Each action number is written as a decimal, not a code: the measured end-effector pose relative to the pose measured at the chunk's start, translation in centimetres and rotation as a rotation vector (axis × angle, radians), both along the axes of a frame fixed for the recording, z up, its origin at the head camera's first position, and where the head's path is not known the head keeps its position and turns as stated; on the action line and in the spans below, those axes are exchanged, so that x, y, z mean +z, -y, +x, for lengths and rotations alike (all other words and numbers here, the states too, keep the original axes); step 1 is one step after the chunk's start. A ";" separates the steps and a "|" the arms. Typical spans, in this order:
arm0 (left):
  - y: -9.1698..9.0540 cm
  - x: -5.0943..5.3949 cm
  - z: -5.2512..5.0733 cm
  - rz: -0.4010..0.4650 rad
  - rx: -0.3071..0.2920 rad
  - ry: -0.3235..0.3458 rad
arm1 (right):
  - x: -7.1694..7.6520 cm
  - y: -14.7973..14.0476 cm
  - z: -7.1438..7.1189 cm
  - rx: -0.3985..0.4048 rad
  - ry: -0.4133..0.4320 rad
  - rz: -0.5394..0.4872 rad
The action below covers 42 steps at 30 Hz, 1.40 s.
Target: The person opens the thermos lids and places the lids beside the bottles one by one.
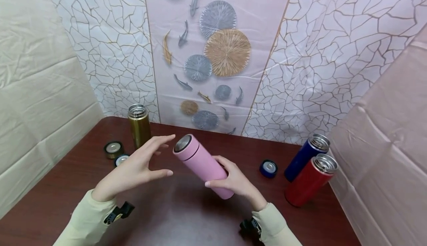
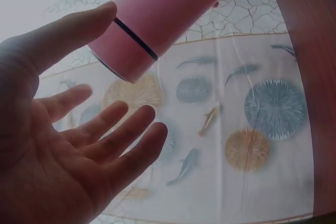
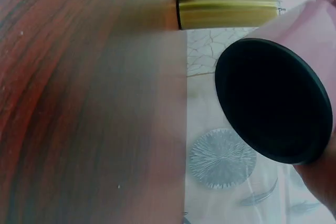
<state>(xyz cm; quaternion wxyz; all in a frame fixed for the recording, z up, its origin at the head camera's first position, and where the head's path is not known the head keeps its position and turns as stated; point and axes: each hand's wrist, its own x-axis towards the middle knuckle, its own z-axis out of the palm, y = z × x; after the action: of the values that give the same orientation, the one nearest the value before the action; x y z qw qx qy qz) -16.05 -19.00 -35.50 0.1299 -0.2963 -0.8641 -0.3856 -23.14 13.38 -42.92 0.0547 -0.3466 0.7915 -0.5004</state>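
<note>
A pink thermos flask [image 1: 208,167], its lid [image 1: 186,148] on, is tilted up to the left above the table. My right hand [image 1: 235,181] grips it round its lower half; in the right wrist view its black base [image 3: 273,100] faces the camera. Close to the lid, my left hand [image 1: 138,166] is held with fingers spread and thumb apart, holding nothing. The left wrist view shows a dark ring [image 2: 135,39] between lid and body, with the left thumb overlapping the lid's outline; whether it touches cannot be told.
Behind my left hand stands a lidless gold flask [image 1: 139,127], with a gold lid [image 1: 113,149] and a partly hidden lid [image 1: 121,159] nearby. At right stand lidless blue [image 1: 305,157] and red [image 1: 309,183] flasks, beside a blue lid [image 1: 268,168]. Patterned cloth [image 1: 213,90] hangs behind the table [image 1: 186,223].
</note>
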 end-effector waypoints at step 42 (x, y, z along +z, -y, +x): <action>-3.2 -1.2 0.1 -0.194 -0.096 -0.282 | 1.3 -2.0 3.3 0.155 0.012 0.190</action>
<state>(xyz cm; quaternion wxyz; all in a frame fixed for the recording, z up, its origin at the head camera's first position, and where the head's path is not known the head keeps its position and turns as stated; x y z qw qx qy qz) -15.92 -15.78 -36.73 0.2022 -0.3995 -0.8553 -0.2609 -19.83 15.40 -41.60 0.1304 -0.3972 0.8058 -0.4194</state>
